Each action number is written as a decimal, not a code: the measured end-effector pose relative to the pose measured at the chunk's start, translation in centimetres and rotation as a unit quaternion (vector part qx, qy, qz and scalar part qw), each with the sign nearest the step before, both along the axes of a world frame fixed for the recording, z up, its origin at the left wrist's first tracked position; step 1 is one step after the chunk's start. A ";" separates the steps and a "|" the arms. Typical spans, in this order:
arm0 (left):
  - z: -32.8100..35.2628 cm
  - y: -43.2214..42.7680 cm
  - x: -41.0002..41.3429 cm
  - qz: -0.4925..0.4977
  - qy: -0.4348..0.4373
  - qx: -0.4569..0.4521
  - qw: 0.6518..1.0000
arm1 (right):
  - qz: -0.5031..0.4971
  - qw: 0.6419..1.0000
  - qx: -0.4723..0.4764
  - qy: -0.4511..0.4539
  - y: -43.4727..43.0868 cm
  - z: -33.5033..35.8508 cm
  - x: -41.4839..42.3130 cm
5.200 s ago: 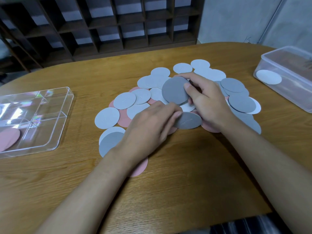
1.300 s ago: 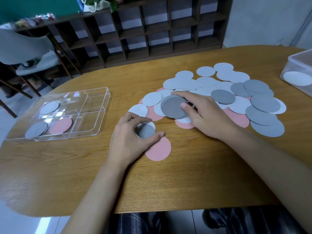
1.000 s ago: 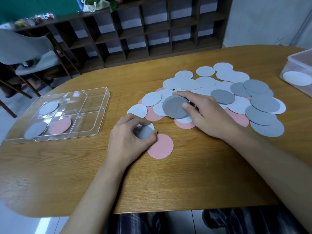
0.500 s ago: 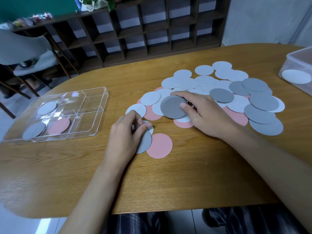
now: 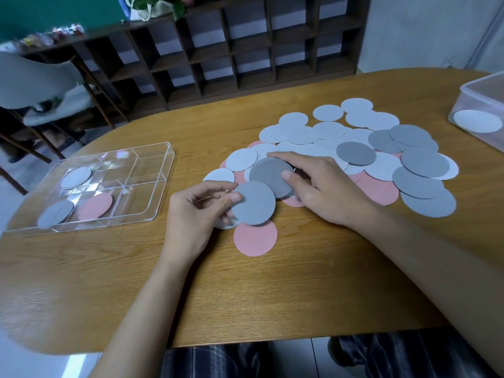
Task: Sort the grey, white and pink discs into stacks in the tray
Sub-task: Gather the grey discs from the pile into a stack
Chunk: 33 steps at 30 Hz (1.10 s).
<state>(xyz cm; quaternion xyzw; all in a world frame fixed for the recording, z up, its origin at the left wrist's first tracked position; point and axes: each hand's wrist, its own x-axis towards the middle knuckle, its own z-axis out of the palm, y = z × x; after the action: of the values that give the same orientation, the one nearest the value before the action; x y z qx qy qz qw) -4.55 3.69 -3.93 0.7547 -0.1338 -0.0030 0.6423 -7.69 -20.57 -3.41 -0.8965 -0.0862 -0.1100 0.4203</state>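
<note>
A heap of grey, white and pink discs covers the middle and right of the wooden table. My left hand pinches a light grey disc by its left edge, lifted above a white disc and a pink disc. My right hand grips a darker grey disc at the heap's left side, thumb on top. The clear tray at the left holds a white disc, a grey disc and a pink disc in separate compartments.
A clear plastic tub with one white disc inside stands at the table's right edge. A dark wooden shelf unit lines the far wall. A chair stands beyond the table's left end.
My left hand has picked the light grey disc up off the table and lifted it toward the right. My right hand has kept its hold on the darker grey disc.
</note>
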 end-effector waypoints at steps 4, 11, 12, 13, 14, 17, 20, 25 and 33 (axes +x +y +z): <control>0.1 -0.6 -0.3 -0.016 0.002 -0.012 1.000 | 0.014 0.999 0.048 0.022 0.8 -0.2 0.1; -1.0 -1.0 -1.0 0.018 -0.051 0.018 0.998 | 0.045 0.991 0.118 0.048 1.2 0.3 -0.3; -1.0 -1.0 -0.9 0.024 -0.055 0.017 0.998 | 0.051 0.990 0.117 0.054 1.2 0.2 -0.3; -1.0 -1.0 -0.9 0.029 -0.054 0.016 0.998 | 0.055 0.990 0.118 0.061 1.1 0.2 -0.3; -1.0 -1.0 -1.0 0.033 -0.054 0.018 0.998 | 0.059 0.990 0.114 0.066 1.1 0.2 -0.3; -1.0 -1.0 -1.2 0.040 -0.076 0.040 0.995 | 0.062 0.998 0.015 0.030 1.4 0.1 -0.5; -0.8 -1.1 -1.3 0.039 -0.104 0.045 0.993 | 0.061 0.997 -0.038 0.001 1.6 0.0 -0.4; -1.0 -0.7 -1.1 0.047 -0.145 0.122 0.981 | 0.069 0.994 -0.086 0.010 1.4 -0.2 -0.6; -1.1 -0.9 -1.0 0.048 -0.154 0.144 0.976 | 0.066 0.992 -0.103 0.004 1.5 -0.8 -0.2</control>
<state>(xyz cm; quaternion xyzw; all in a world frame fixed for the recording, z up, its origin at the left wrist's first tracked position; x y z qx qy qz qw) -5.57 2.83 -5.05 0.8364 -0.1925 0.1252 0.4977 -7.92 -19.03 -4.17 -0.9279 -0.1548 -0.0688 0.3320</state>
